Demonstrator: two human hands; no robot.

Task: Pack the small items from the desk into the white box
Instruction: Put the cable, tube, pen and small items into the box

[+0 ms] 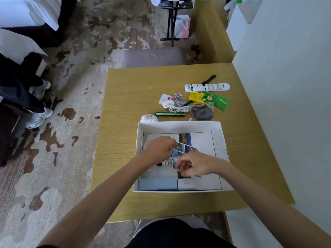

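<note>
Right now both hands are down inside the shallow white cardboard box (180, 127), which sits on the near part of the yellow-brown wooden counter (129, 97). The left hand (159, 146) and the right hand (195, 165) are each curled, fingers pinched at the edges of a colourful printed leaflet with photo panels (186, 146) lying on the box floor; whether they grip the paper or only press it flat I cannot tell. The step in hand looks like bedding this flat sheet down as a base layer, and it is best done by smoothing it level against the floor so later things do not tip. Along the near wall sit pale blue rectangular packets (157, 183) and a small white carton (187, 184), so the sheet should lie clear of them. Much remains on the counter just beyond the far wall: a long white printed tube (206, 87), a coiled white cable (179, 109), a dark grey pouch (202, 113), green sachets (219, 102), a yellow sachet (196, 96), a green lanyard (170, 114) and a round white figure-shaped trinket (149, 119). I judge the long tube should go in lengthwise, with soft sachets filling gaps.
</note>
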